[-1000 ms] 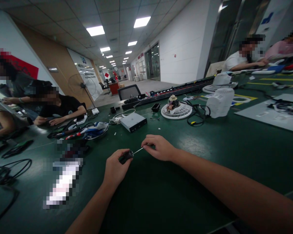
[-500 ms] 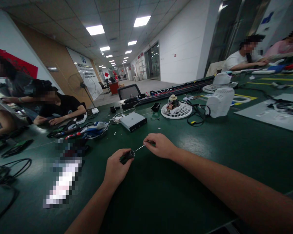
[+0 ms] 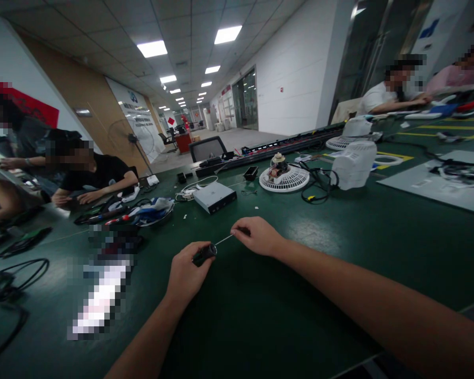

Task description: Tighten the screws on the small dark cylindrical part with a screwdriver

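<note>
My left hand (image 3: pixel 187 271) is closed around a small dark cylindrical piece (image 3: pixel 205 254), its round end facing right. Opposite it, my right hand (image 3: pixel 256 236) pinches a thin metal shaft (image 3: pixel 224 240) that reaches to the rim of the dark piece. The shaft looks like a screwdriver's, but its handle is mostly hidden in the right fingers. Both hands are low over the dark green table (image 3: pixel 300 305). Whether the shaft tip touches the piece or enters it is too small to tell.
Beyond my hands sit a silver drive box (image 3: pixel 215 197), a small black tray (image 3: pixel 250 173), a round white fan grille (image 3: pixel 286 180) and a white housing (image 3: pixel 354 164). Cables and tools (image 3: pixel 154 210) lie left. People sit at both far sides.
The hands and the two pieces hold nearly the same pose. The dark piece is turned slightly, and the whole view has shifted a little.
</note>
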`<state>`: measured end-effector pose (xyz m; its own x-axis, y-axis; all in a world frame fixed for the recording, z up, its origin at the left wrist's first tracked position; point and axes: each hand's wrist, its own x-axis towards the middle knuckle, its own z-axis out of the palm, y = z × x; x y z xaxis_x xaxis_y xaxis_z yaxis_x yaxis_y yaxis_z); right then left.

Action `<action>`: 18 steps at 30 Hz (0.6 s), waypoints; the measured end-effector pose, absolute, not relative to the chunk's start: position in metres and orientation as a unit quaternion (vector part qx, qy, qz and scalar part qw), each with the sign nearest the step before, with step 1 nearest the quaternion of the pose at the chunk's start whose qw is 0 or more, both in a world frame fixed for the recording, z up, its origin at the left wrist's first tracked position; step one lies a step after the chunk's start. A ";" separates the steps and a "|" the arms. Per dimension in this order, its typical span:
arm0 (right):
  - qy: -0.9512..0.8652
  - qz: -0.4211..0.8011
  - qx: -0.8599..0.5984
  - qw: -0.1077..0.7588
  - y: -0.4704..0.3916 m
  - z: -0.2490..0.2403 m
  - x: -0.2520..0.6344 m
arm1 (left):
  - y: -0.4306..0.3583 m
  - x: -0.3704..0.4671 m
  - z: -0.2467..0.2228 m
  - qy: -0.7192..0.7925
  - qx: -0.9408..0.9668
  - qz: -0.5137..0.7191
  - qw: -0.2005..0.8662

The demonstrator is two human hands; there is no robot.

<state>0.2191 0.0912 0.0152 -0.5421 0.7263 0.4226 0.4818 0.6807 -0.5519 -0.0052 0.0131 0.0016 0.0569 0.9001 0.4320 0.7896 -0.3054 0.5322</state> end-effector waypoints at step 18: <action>-0.857 0.117 -0.405 0.295 0.085 0.016 0.214 | 0.015 -0.006 -0.001 0.591 0.723 0.349 0.075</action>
<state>0.2142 0.0852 0.0162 -0.4972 0.7640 0.4111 0.6259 0.6440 -0.4399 -0.0056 0.0149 -0.0012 0.0576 0.9079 0.4151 0.8029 -0.2892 0.5212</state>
